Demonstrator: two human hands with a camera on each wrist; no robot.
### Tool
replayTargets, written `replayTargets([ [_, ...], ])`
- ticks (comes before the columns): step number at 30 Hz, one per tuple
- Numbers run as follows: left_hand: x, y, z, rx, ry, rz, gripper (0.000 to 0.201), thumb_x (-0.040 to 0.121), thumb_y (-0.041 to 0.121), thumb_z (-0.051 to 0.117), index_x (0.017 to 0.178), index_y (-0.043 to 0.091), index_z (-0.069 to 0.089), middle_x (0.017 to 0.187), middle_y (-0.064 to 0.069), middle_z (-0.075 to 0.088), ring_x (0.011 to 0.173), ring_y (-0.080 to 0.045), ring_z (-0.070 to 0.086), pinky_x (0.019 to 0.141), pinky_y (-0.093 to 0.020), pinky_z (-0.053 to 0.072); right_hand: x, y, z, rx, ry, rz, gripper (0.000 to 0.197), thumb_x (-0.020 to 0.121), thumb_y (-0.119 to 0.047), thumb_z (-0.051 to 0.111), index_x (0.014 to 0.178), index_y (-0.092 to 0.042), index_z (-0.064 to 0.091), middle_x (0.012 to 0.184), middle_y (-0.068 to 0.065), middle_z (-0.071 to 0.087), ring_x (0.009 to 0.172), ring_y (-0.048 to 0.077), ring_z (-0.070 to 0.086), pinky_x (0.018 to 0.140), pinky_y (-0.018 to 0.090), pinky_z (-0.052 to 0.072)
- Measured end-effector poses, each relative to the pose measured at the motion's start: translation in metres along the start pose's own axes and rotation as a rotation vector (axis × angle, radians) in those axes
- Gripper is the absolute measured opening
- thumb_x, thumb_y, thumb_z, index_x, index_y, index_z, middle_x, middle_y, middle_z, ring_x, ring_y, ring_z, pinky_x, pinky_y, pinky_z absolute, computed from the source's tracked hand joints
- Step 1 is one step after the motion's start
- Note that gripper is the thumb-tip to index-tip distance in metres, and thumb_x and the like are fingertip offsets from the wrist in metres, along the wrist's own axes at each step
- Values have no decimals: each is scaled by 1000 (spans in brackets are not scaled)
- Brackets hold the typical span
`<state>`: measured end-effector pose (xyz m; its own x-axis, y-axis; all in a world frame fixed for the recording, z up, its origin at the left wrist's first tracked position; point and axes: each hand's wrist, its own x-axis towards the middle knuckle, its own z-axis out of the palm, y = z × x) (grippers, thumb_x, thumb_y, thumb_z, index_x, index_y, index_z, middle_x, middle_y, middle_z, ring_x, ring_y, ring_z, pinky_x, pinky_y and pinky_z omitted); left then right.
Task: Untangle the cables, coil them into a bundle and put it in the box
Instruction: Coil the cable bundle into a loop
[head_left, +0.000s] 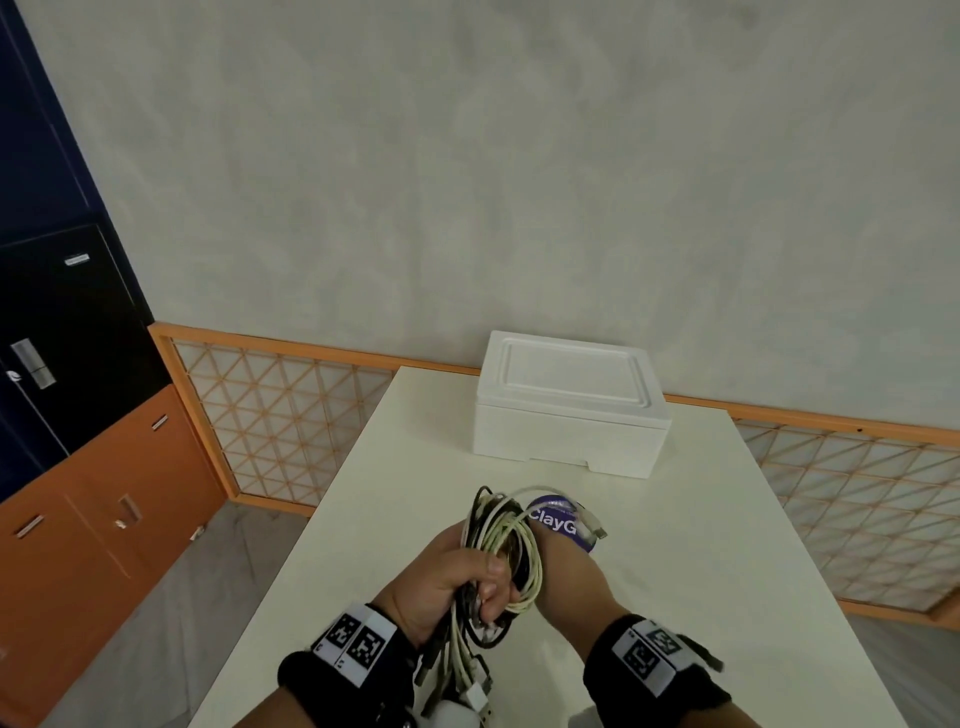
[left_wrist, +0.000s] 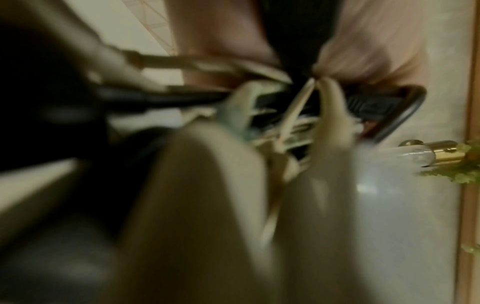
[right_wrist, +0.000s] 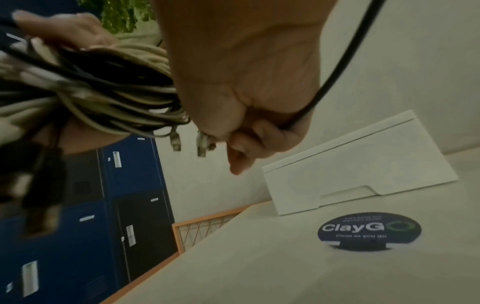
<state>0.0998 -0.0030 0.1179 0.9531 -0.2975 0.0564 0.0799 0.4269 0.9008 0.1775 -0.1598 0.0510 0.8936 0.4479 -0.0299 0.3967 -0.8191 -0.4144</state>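
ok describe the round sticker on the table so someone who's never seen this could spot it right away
Start at the white table and find the closed white foam box at its far end. Nearer the person, just beyond the cable bundle held in both hands, lies the sticker, flat on the tabletop. It is the only dark round patch there, navy with white "ClayGO" lettering.

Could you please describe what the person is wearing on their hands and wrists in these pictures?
The left hand and right hand are bare, without gloves or rings in view. Each wrist carries a black fabric wristband topped by a white plate with two square black-and-white coded markers.
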Motion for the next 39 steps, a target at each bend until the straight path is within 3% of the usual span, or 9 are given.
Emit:
replayTargets([
  [4, 7, 2, -4, 30, 129, 22, 24, 63, 24, 64, 50, 9, 51, 43, -8, 49, 44, -17, 49, 74, -31, 52, -22, -23, -5, -255, -69, -86, 2, 73, -25, 54, 75, -26, 55, 47, -2, 47, 42, 13, 55, 28, 25, 27],
  [6, 12, 1, -5, 33, 222, 27, 27, 61, 26, 67, 49, 7, 51, 46, -11, 49, 48, -21, 50, 74, -29, 53, -36, -47, -19, -478, -100, -143, 9, 63, -24, 69, 63, -21, 61, 46, -1, 46, 41, 15, 54, 35, 20, 5],
  [11, 24, -1, -2, -25, 405, 9, 24, 82, 12, 60, 60, 5, 53, 59, -15, 55, 63, -26, 55, 58, -30, 50, -50, -61, -29, -265, -218, -281, 22, 92, -23, 45, 105, -6, 52, 98, 17, 62, 89, 40, 59, 64, 36, 38],
  [15, 21, -2, -3, 225, 474, -2, 20, 74, 21, 61, 63, 4, 58, 64, -19, 59, 61, -25, 55, 60, -31, 45, -51, -73, -54, -371, -224, -352, 19, 83, -12, 50, 99, -5, 57, 90, 17, 63, 81, 37, 58, 47, 28, 18],
  [18, 17, -4, 2, 248, 422, -26, 15, 81, 8, 60, 67, 3, 59, 64, -12, 61, 60, -20, 58, 60, -27, 47, -55, -83, -76, -648, -189, -416, 17, 54, -15, 74, 61, -17, 58, 52, 1, 56, 42, 22, 51, 40, 22, 5],
  [23, 14, -7, 6, 256, 367, -9, 25, 69, 7, 59, 92, -2, 59, 76, -11, 60, 72, -20, 57, 64, -34, 47, -53, -75, -81, -610, 109, -719, 21, 54, -19, 77, 57, -28, 59, 51, -11, 52, 47, 11, 52, 42, 18, 30],
  [29, 8, -1, 10, 223, 252, -67, 4, 68, 11, 54, 70, 8, 57, 59, -4, 54, 57, -16, 51, 55, -25, 42, -45, -68, -93, -400, 528, -943, 19, 81, -18, 63, 68, -32, 62, 66, -12, 56, 64, 8, 49, 65, 24, 32],
  [32, 2, -5, 21, 112, 242, -121, 33, 89, 11, 44, 59, 9, 58, 52, -2, 57, 50, -12, 56, 52, -23, 47, -35, -67, -92, -350, 641, -969, 15, 82, -19, 65, 69, -25, 60, 68, -8, 56, 66, 12, 49, 66, 28, 37],
  [39, 5, -13, 22, -261, 187, -121, 90, 68, 80, 28, 57, 0, 67, 55, -15, 53, 51, -26, 52, 57, -30, 40, -20, -64, -85, -290, 639, -910, 27, 90, -50, 55, 112, -34, 56, 74, -10, 58, 66, 14, 51, 66, 31, 37],
])
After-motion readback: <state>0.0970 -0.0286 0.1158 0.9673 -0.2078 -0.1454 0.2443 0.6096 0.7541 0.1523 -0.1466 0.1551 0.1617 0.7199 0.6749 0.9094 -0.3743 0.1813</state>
